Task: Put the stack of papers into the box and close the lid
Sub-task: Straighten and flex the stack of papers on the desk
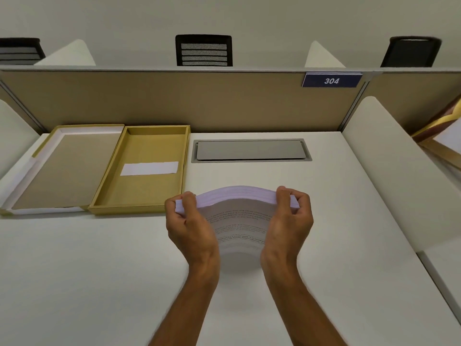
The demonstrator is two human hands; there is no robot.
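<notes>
A thick stack of printed white papers (238, 216) stands nearly on edge above the desk's middle, its top edge bowed upward. My left hand (189, 221) grips its left side and my right hand (289, 218) grips its right side. To the left lies the open tan box (185, 156), shallow, with a white label strip inside on its floor. Its lid (66, 168) lies inside-up beside it, further left, with a white rim.
The white desk (349, 221) ends at a tan partition (199, 101) bearing a blue "304" plate (331, 80). A grey cable hatch (250, 150) is set in the desk behind the papers. White side dividers flank the desk; black chairs show beyond the partition.
</notes>
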